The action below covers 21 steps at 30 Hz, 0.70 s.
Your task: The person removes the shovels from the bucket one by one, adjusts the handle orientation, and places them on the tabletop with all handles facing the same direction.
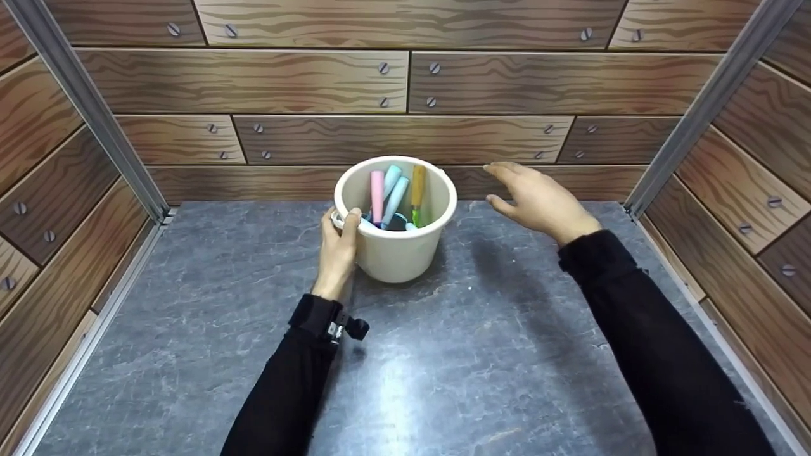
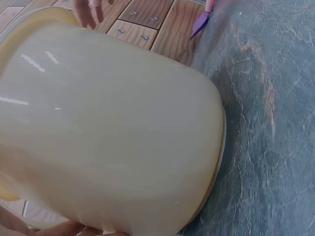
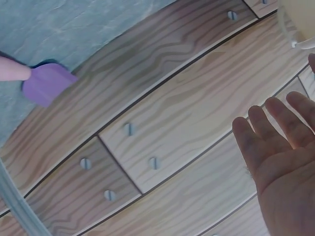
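My left hand (image 1: 337, 253) grips the left rim of a cream bucket (image 1: 399, 256), thumb over the edge near the white handle fitting. Several tools stand in the bucket with their handles up: a pink handle (image 1: 377, 190), two light blue handles (image 1: 395, 199) and a wooden handle (image 1: 418, 183) with a green neck. The tools' lower ends are mostly hidden by the bucket wall. My right hand (image 1: 538, 199) hovers to the right of the bucket, fingers extended and holding nothing. In the left wrist view, the bucket's side (image 2: 123, 123) fills most of the frame.
A small purple-bladed tool (image 3: 49, 82) with a pink handle lies on the grey marbled surface (image 1: 190, 354) near the wall. The right arm hides it in the head view. Wood-patterned panels (image 1: 317, 82) enclose the back and sides, with metal posts (image 1: 101, 107) at the corners.
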Motion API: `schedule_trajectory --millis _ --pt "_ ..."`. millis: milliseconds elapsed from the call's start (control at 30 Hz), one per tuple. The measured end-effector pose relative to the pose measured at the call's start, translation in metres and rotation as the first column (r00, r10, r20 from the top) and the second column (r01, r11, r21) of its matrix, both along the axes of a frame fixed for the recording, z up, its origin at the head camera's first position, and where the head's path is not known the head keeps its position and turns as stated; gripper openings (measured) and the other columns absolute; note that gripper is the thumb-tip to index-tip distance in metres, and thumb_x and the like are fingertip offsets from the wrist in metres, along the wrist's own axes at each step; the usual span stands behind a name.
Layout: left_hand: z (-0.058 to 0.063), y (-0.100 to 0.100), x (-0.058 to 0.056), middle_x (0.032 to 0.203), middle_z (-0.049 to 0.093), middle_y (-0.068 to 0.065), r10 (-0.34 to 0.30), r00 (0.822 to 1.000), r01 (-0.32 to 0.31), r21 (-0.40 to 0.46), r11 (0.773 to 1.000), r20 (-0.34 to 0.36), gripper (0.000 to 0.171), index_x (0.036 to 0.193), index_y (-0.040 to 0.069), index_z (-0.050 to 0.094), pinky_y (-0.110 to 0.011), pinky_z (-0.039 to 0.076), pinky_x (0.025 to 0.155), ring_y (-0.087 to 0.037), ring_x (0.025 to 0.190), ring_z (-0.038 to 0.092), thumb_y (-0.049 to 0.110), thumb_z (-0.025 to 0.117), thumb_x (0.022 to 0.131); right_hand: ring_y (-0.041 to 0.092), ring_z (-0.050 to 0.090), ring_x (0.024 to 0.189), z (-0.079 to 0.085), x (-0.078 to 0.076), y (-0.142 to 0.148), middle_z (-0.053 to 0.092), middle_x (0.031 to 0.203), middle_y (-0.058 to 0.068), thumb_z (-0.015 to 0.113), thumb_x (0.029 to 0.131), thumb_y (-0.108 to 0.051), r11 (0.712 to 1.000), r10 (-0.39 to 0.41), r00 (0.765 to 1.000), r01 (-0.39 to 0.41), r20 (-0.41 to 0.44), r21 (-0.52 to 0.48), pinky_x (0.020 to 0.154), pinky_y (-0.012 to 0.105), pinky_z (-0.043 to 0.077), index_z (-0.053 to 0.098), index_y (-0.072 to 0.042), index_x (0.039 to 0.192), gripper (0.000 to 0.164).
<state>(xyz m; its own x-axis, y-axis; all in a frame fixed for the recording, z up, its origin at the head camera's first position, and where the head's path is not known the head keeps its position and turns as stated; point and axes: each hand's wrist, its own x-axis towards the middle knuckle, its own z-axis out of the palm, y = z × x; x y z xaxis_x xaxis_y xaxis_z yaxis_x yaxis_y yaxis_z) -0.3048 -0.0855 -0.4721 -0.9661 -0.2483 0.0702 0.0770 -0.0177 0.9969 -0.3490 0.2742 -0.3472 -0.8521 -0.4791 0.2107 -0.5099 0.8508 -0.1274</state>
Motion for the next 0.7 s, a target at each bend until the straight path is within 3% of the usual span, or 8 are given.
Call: schedule_trajectory --millis 233,400,700 --pt "-0.001 0.000 -0.002 0.182 0.046 -0.030 -0.005 1.000 0.004 -0.021 1.000 -0.013 0.083 0.179 0.002 0.033 -0.057 0.032 0.147 -0.045 0.171 0.047 0.045 0.062 0.114 0.048 0.052 0.169 0.005 -0.005 -0.022 0.055 0.180 0.025 0.068 0.118 -0.035 0.999 -0.027 1.000 0.026 -0.006 -0.035 0.142 0.065 0.041 0.054 -0.003 0.174 0.065" --pt "-0.001 0.000 -0.002 0.182 0.046 -0.031 0.005 1.000 -0.005 -0.026 1.000 -0.015 0.081 0.179 0.003 0.035 -0.057 0.032 0.147 -0.046 0.170 0.047 0.044 0.062 0.115 0.044 0.046 0.174 0.005 -0.007 -0.040 0.049 0.185 0.020 0.062 0.120 -0.046 0.993 -0.065 0.996 0.070 0.053 -0.097 0.144 0.065 0.037 0.049 -0.009 0.178 0.070" --pt "0.000 0.000 0.000 0.182 0.046 -0.031 0.012 1.000 -0.013 -0.031 0.999 -0.022 0.081 0.178 0.001 0.035 -0.058 0.033 0.147 -0.047 0.170 0.047 0.042 0.064 0.115 0.044 0.045 0.174 0.007 -0.007 -0.073 0.050 0.183 0.025 0.062 0.120 -0.043 0.991 0.033 0.989 -0.014 0.143 -0.131 0.147 0.061 0.033 0.046 -0.003 0.178 0.072"
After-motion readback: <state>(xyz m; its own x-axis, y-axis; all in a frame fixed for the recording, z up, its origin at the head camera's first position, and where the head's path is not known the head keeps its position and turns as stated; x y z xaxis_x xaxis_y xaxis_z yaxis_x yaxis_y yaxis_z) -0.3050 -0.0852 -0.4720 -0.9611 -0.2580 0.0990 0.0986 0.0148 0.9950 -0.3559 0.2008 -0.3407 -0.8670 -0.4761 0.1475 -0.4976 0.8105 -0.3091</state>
